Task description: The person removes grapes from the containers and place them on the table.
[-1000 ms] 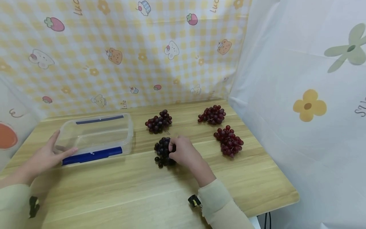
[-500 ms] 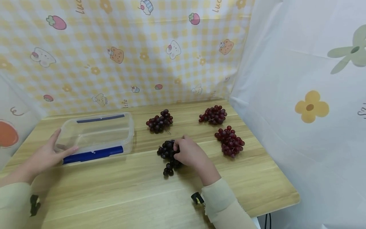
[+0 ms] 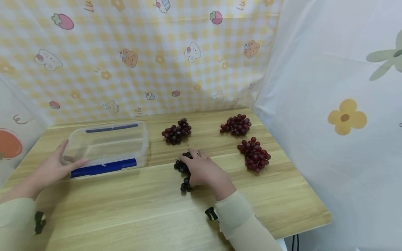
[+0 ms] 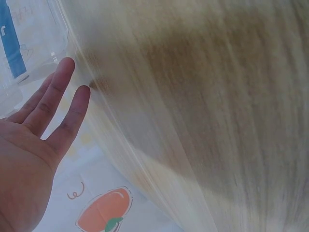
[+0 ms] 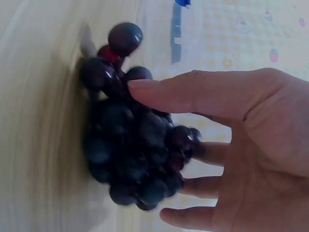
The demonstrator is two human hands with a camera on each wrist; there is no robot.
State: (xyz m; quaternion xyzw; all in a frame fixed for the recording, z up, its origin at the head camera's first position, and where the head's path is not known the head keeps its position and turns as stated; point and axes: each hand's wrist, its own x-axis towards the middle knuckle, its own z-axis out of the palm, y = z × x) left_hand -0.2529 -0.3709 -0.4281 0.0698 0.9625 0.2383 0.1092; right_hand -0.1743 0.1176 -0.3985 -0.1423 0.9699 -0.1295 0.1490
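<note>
My left hand [image 3: 53, 169] rests at the left end of a clear plastic food box [image 3: 142, 139] with blue clips; its thumb lies along the front rim. In the left wrist view, the straight, spread fingers [image 4: 57, 99] show beside the box. My right hand [image 3: 208, 172] reaches around a bunch of dark grapes [image 3: 181, 166] on the wooden table. The right wrist view shows its thumb touching the dark bunch [image 5: 128, 140], while the other fingers extend along the far side, partly hidden by grapes.
Behind the right hand lies a dark red grape bunch [image 3: 177, 132]. Two red bunches lie farther right, one at the back [image 3: 236, 125] and one nearer [image 3: 255, 155]. A checked cloth [image 3: 157, 69] hangs behind the wooden table [image 3: 141, 209], whose edge runs along the right.
My right hand goes from pinching the dark grapes to spreading its fingers around them. The bunch has shifted slightly right and toward me. My left hand stays at the box.
</note>
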